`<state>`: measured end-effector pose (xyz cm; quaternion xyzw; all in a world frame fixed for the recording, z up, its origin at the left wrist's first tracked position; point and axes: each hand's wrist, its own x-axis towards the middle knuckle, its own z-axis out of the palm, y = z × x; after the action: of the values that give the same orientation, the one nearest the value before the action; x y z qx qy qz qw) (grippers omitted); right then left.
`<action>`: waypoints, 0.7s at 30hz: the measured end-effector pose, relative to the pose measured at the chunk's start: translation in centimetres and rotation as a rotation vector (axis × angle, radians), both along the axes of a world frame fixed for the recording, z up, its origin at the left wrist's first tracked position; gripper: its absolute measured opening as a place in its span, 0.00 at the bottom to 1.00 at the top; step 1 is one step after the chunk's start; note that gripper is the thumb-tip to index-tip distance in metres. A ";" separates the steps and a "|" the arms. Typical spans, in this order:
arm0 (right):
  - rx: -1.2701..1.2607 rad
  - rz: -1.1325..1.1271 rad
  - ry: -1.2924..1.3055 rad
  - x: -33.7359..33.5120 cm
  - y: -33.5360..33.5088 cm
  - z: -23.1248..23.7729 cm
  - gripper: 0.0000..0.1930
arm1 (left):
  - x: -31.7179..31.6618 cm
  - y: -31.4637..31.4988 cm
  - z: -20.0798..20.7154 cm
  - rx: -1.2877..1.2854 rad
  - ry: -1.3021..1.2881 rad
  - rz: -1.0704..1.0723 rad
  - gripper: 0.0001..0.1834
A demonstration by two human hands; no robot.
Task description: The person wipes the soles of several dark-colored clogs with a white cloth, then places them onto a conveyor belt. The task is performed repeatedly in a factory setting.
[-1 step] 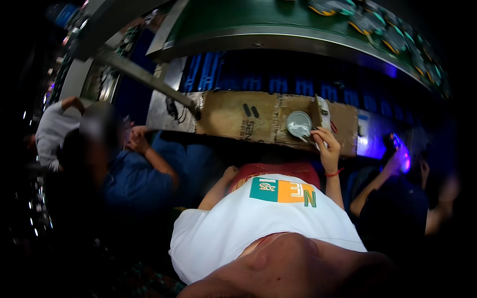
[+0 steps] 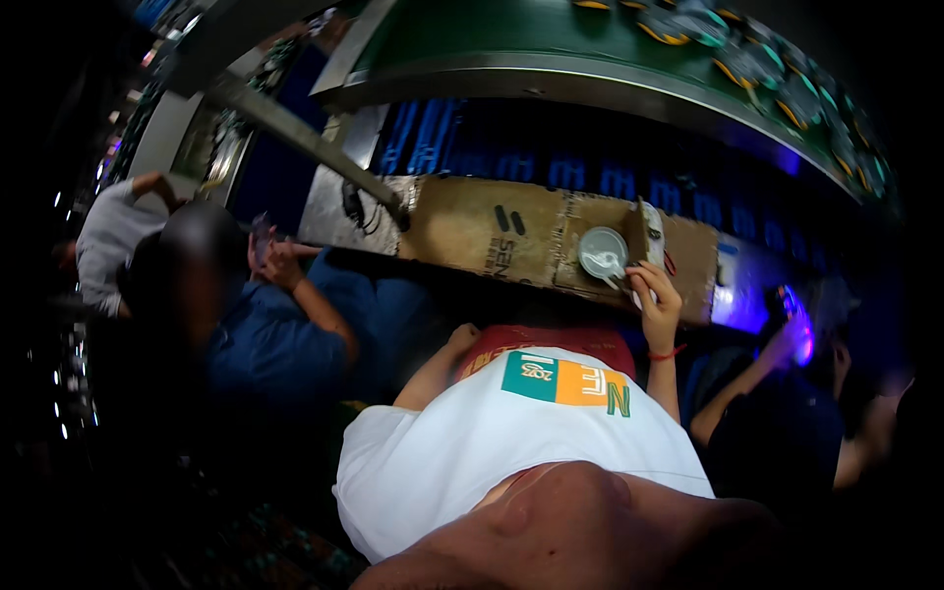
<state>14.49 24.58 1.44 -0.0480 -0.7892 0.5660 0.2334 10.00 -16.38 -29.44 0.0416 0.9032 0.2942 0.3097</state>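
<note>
Nothing visibly moved, right hand (image 2: 657, 300) still curled around white round part (image 2: 603, 253) on cardboard ledge (image 2: 492, 231), left hand's (image 2: 460, 339) grip unclear

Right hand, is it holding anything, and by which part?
The right hand rests its fingertips at the lower right edge of the round white lid on the cardboard box; whether it actually grips it cannot be told. The left hand holds nothing visible.

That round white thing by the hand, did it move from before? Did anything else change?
No, nothing visibly changed. The round white thing lies on the cardboard as before, and the right hand stays raised at the cardboard's edge just beside it. The left hand stays low beneath the cardboard. The person in blue on the left has not shifted either.
</note>
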 end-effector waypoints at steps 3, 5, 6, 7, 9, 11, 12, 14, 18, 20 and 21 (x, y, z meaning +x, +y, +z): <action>0.036 -0.004 -0.002 0.2 0.2 -0.9 0.06 | -1.5 2.6 0.6 0.044 0.052 -0.051 0.11; 0.026 0.004 -0.002 0.3 0.3 -1.5 0.06 | -1.8 3.6 1.6 0.068 0.051 -0.032 0.10; 0.021 0.011 -0.009 0.4 0.3 -1.5 0.06 | -1.9 4.0 2.0 0.081 0.052 -0.030 0.10; 0.013 0.016 -0.020 0.5 0.3 -1.5 0.06 | -1.8 4.0 1.8 0.063 0.041 -0.021 0.11; -0.012 0.027 -0.032 0.4 0.4 -1.5 0.06 | -1.3 3.9 1.4 0.026 0.016 -0.014 0.12; -0.046 0.043 -0.037 0.3 0.6 -1.7 0.06 | -0.7 3.4 1.0 -0.022 -0.019 -0.003 0.13; -0.060 0.047 -0.045 0.1 0.6 -1.6 0.06 | -0.5 3.4 1.0 -0.045 -0.036 -0.008 0.13; -0.046 0.056 -0.041 0.0 0.6 -1.5 0.06 | 0.1 3.3 0.9 -0.045 -0.051 0.027 0.14; 0.004 0.057 -0.025 -0.4 0.4 -0.7 0.07 | 0.7 2.8 0.9 -0.037 -0.063 0.096 0.15; 0.012 0.061 -0.023 -0.7 0.3 -0.6 0.07 | 0.8 2.8 0.9 -0.049 -0.096 0.112 0.16; 0.019 0.061 -0.023 -0.7 0.3 -0.6 0.07 | 0.9 2.8 0.9 -0.052 -0.096 0.126 0.16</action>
<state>13.78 24.87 0.86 -0.0281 -0.7981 0.5649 0.2075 10.90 -13.56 -28.51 -0.0374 0.8954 0.2915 0.3346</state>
